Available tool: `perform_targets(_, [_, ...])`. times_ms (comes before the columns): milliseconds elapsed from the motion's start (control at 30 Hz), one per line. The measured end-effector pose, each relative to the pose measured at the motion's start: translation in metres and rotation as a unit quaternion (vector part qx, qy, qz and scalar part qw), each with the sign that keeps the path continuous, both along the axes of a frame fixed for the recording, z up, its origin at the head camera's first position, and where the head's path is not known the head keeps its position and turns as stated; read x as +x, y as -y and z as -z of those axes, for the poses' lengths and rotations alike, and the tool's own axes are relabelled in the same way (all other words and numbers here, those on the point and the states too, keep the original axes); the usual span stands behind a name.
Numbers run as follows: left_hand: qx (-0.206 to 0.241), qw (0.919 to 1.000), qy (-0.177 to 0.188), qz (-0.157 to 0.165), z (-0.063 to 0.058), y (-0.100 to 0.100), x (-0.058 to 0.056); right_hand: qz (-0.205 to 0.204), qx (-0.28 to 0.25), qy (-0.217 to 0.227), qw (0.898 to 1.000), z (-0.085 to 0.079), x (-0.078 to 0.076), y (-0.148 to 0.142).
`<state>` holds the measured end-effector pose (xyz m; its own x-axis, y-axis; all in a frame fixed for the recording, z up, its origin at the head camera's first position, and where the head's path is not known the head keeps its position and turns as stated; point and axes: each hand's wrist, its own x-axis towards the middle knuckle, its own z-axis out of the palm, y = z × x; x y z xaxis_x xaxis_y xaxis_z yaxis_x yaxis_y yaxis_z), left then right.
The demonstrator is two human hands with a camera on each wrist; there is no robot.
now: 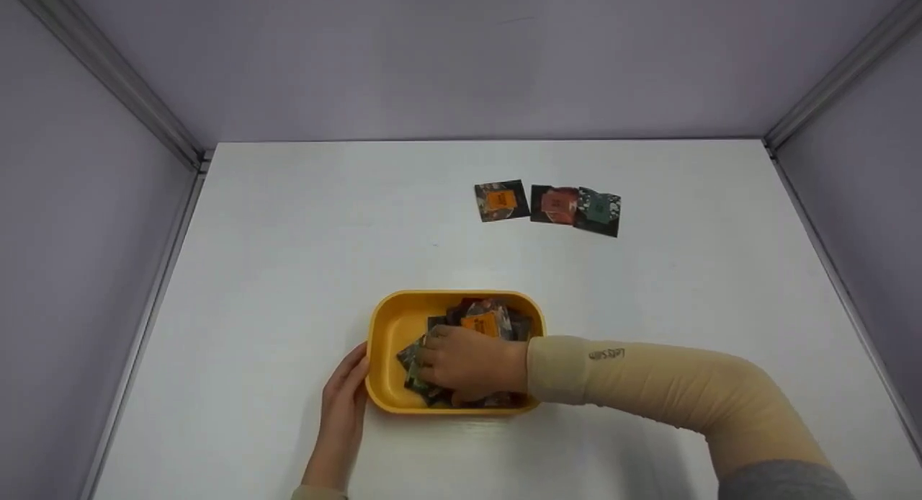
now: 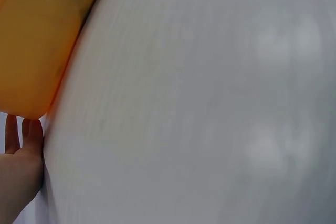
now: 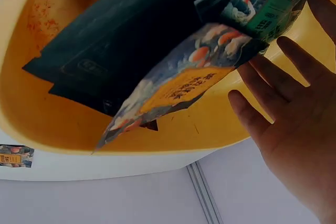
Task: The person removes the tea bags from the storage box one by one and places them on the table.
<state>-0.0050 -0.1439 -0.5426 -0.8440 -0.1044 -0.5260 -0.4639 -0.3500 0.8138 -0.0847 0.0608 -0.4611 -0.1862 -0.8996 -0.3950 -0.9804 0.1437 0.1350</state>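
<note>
A yellow plastic bin [image 1: 389,363] stands near the front of the white table, with several dark printed sachets heaped mostly in its right half. My right hand [image 1: 468,363] reaches down into it from the right and touches these sachets. In the right wrist view, the fingers of that hand [image 3: 299,108] are spread beside an orange-labelled sachet [image 3: 184,85] and a green-labelled sachet [image 3: 268,11]; no grip round either shows. My left hand [image 1: 346,392] rests against the bin's left end, its extended fingers [image 2: 32,132] touching the outer wall in the left wrist view.
Farther back on the table [image 1: 288,233] lie three sachets: an orange-labelled one [image 1: 497,200] at the left, a red-labelled one [image 1: 551,204], and a green-labelled one [image 1: 598,212] touching or overlapping it. Pale walls [image 1: 461,68] enclose the table's back and sides.
</note>
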Motion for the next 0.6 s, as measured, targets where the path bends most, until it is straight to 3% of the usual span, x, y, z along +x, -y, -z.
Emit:
perform_targets(300, [-0.008, 0.9997, -0.024, 0.006, -0.0011, -0.0018, 0.0019, -0.006, -0.007, -0.028, 1.000, 0.0017, 0.0030, 0.0013])
perform_targets(600, [-0.010, 0.9998, -0.014, 0.008, -0.0017, -0.0021, 0.0029, -0.006, -0.056, -0.022, 0.998, 0.0053, 0.0001, 0.0037])
